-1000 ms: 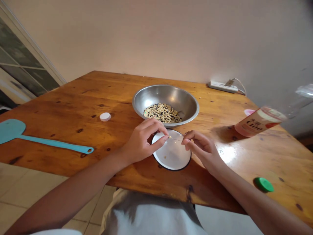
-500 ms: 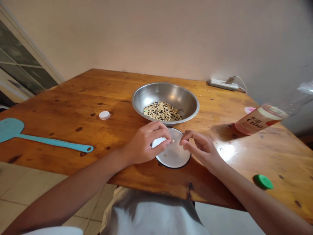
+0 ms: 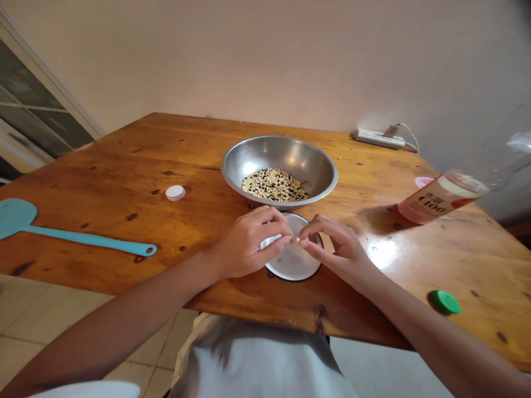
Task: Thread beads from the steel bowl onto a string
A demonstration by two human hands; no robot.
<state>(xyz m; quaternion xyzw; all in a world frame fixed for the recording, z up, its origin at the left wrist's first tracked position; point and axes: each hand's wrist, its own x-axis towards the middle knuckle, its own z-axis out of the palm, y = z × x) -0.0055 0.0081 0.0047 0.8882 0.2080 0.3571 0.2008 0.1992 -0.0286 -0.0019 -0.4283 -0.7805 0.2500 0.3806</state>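
My left hand [image 3: 261, 240] is closed in a pinch above a white dish with a dark rim [image 3: 295, 275]. What its fingertips press on is too small to make out. My right hand [image 3: 332, 243] pinches a tiny pale round bead [image 3: 297, 240] close to the left fingertips; it might be a bean. The thin thread or needle seen earlier is hard to see now. A small pale speck lies in the dish. Just behind stands a steel bowl [image 3: 321, 190] holding many pale and black beads or beans [image 3: 276, 185].
On the wooden table [image 3: 199, 143] lie a teal fly swatter [image 3: 91, 239] and a white cap [image 3: 175, 192] at left. To the right are a labelled clear bottle [image 3: 435, 199], a pink lid [image 3: 423, 181] and a green cap [image 3: 446, 302]. A power strip [image 3: 379, 138] sits by the wall.
My right hand has moved left to the bead, closing the gap that a thin line spanned before. My left hand has stayed nearly still, and the view has shifted slightly.
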